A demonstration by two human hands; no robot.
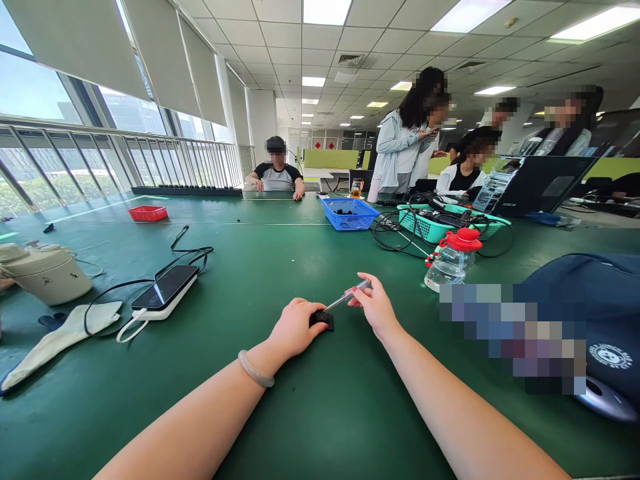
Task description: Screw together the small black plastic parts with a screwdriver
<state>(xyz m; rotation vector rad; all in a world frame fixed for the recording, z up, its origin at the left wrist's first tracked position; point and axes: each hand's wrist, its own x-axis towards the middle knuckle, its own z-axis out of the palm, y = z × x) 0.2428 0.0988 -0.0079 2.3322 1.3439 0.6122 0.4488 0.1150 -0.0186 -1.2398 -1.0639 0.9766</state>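
Observation:
On the green tabletop, my left hand (296,325) grips a small black block-like part (327,321), its thumb along the near side and its fingers over the far side. What the part is exactly, I cannot make out. My right hand (375,303) is closed around the clear handle of a slim screwdriver (345,297). The screwdriver slants down to the left, and its tip meets the top of the black part. My left palm and fingers partly cover the part.
Left are a phone on a white power bank (165,293), a glove (63,337) and a beige bottle (45,270). Beyond lie a red tray (148,213), a blue basket (350,217) and a green basket (433,230) with cables. A red-lidded bottle (453,260) and dark bag (590,307) stand right. Several people are behind.

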